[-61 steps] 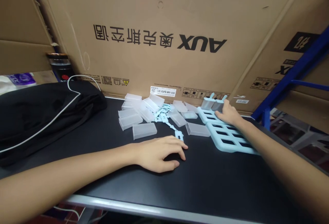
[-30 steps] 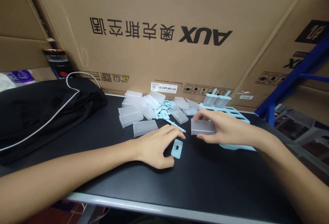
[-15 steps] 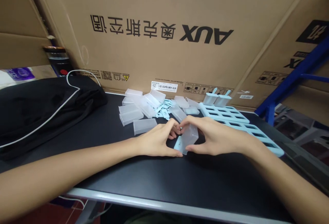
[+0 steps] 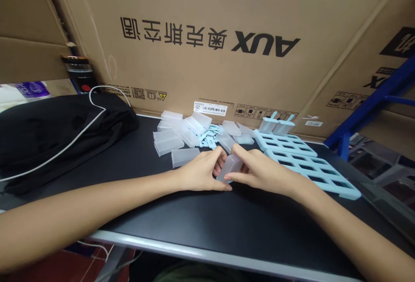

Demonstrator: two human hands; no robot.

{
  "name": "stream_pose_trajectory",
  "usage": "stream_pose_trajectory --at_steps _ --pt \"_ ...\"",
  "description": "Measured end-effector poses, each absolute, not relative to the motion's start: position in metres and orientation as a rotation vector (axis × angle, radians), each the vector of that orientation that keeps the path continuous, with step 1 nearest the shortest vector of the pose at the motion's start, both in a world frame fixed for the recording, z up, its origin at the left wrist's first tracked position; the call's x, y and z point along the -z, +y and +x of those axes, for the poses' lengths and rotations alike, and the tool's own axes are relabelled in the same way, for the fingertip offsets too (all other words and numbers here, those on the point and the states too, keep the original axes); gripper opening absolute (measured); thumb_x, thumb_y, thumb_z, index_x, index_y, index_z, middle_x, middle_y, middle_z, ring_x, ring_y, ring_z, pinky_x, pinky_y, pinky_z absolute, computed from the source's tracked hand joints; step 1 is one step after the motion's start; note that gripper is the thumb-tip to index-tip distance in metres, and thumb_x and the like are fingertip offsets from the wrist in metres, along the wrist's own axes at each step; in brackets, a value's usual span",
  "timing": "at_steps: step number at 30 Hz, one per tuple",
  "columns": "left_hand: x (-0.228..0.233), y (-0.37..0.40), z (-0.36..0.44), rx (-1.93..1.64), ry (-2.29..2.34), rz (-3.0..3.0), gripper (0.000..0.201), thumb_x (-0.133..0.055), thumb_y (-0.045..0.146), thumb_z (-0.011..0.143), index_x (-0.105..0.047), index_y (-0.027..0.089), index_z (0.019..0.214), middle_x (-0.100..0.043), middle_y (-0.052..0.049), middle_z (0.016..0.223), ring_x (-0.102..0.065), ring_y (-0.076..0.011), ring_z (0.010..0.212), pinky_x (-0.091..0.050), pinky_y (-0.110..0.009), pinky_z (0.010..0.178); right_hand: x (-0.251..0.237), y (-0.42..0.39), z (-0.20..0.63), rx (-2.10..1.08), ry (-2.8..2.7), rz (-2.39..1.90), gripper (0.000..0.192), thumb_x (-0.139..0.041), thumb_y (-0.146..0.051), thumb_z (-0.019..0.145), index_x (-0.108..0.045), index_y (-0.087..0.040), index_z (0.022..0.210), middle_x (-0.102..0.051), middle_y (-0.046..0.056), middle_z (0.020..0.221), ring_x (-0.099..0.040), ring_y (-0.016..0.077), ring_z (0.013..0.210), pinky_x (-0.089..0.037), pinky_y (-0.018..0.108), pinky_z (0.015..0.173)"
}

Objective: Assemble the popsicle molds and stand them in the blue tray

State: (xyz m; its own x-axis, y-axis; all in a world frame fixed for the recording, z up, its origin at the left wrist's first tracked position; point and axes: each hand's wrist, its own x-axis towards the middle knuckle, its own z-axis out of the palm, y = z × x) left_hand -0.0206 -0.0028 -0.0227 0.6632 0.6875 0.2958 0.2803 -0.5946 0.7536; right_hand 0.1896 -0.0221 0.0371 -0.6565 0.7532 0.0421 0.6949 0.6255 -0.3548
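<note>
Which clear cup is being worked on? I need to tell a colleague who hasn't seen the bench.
Start at the big AUX carton behind the black table. In front of the heap of clear cups, the left hand and right hand meet around one frosted cup. It alone is lifted and gripped.

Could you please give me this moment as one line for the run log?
left hand: gripping clear mould cup | right hand: gripping same cup | blue tray: right, two cups seated | loose cups: behind hands
</note>
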Motion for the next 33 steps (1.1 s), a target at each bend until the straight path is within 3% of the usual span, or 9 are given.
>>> stream_pose_trajectory --at_steps 5,13,20,26,29,33 --pt "0.022 -0.002 -0.023 -0.767 0.702 2.178 0.047 -0.082 0.036 0.066 -0.046 0.02 0.091 -0.059 -0.001 0.088 -0.061 -0.0166 0.079 -0.059 -0.032 0.067 -0.041 -0.02 0.193 -0.406 -2.728 -1.098 0.032 -0.055 -0.053 0.092 -0.042 -0.023 0.092 -0.055 -0.004 0.064 -0.053 0.0145 0.055 -0.033 0.026 0.05" --pt "0.023 -0.002 -0.025 -0.763 0.638 2.248 0.036 -0.077 0.029 0.069 -0.052 0.018 0.093 -0.059 -0.005 0.1 -0.061 -0.0184 0.089 -0.061 -0.034 0.074 -0.04 -0.024 0.192 -0.449 -2.729 -1.103 0.027 -0.06 -0.04 0.086 -0.043 -0.024 0.1 -0.065 -0.002 0.065 -0.063 0.0194 0.059 -0.038 0.028 0.049" --pt "0.024 -0.001 -0.026 -0.734 0.627 2.286 0.043 -0.076 0.035 0.073 -0.056 0.016 0.106 -0.061 -0.008 0.105 -0.062 -0.021 0.093 -0.06 -0.035 0.075 -0.038 -0.03 0.19 -0.417 -2.699 -1.1 0.053 -0.059 -0.031 0.085 -0.039 -0.023 0.134 -0.066 -0.005 0.063 -0.065 0.0189 0.056 -0.043 0.028 0.051" --pt "0.025 0.001 -0.026 -0.705 0.679 2.391 0.046 -0.074 0.037 0.076 -0.057 0.014 0.112 -0.063 -0.01 0.107 -0.063 -0.0225 0.091 -0.057 -0.037 0.077 -0.035 -0.029 0.192 -0.263 -2.762 -1.021 0.059 -0.057 -0.029 0.087 -0.04 -0.023 0.143 -0.067 -0.005 0.063 -0.067 0.0172 0.058 -0.044 0.025 0.055" --pt "0.025 0.001 -0.026 -0.69 0.708 2.428 0.042 -0.073 0.041 0.077 -0.059 0.015 0.107 -0.062 -0.01 0.103 -0.063 -0.0222 0.088 -0.057 -0.037 0.075 -0.033 -0.026 0.195 -0.304 -2.749 -0.978 0.061 -0.057 -0.03 0.088 -0.038 -0.025 0.145 -0.072 -0.003 0.075 -0.068 0.016 0.061 -0.047 0.026 0.059" --pt "0.024 0.0 -0.027 -0.696 0.661 2.449 0.041 -0.07 0.037 0.08 -0.057 0.014 0.112 -0.062 -0.01 0.104 -0.062 -0.0213 0.088 -0.056 -0.037 0.077 -0.031 -0.024 0.197 -0.416 -2.696 -0.87 0.055 -0.059 -0.029 0.087 -0.042 -0.028 0.14 -0.072 0.001 0.108 -0.066 0.0117 0.061 -0.05 0.025 0.062"
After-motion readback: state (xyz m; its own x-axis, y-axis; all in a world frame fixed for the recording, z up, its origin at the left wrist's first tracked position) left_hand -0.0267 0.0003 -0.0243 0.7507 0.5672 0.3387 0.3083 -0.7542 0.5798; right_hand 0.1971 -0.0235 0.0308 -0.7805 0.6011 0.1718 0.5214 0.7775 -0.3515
